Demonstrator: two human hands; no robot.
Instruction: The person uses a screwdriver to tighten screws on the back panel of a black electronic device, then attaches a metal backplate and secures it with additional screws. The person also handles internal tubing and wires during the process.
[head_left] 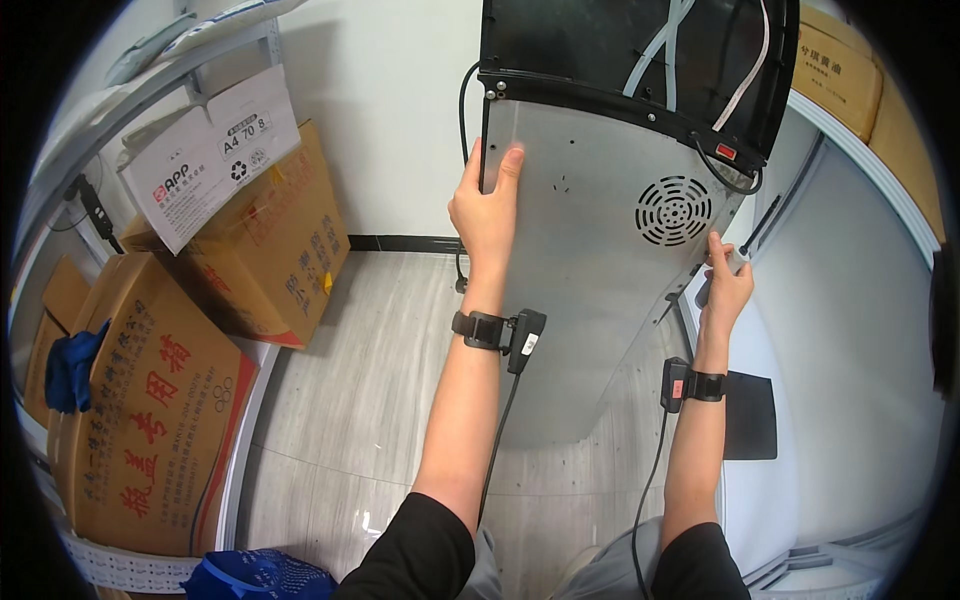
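Before me stands a tall appliance, like a water dispenser seen from the back, with a grey metal panel (pixel 575 290) and a black upper part (pixel 570 50). My left hand (pixel 487 205) grips the panel's left edge, thumb on its face and fingers round the side. At the panel's right edge, my right hand (pixel 727 280) is closed on what looks like a screwdriver (pixel 741 259), its pale handle in my fingers and its dark shaft slanting up to the right. A round slotted vent (pixel 674 211) lies in the panel between my hands.
Pale tubes (pixel 671 60) and a black cable (pixel 463 110) run about the appliance's top. On the left, a shelf holds cardboard boxes (pixel 150 400); more boxes (pixel 835 75) stand at the upper right. A dark flat rectangle (pixel 751 415) lies on a white surface beside my right forearm.
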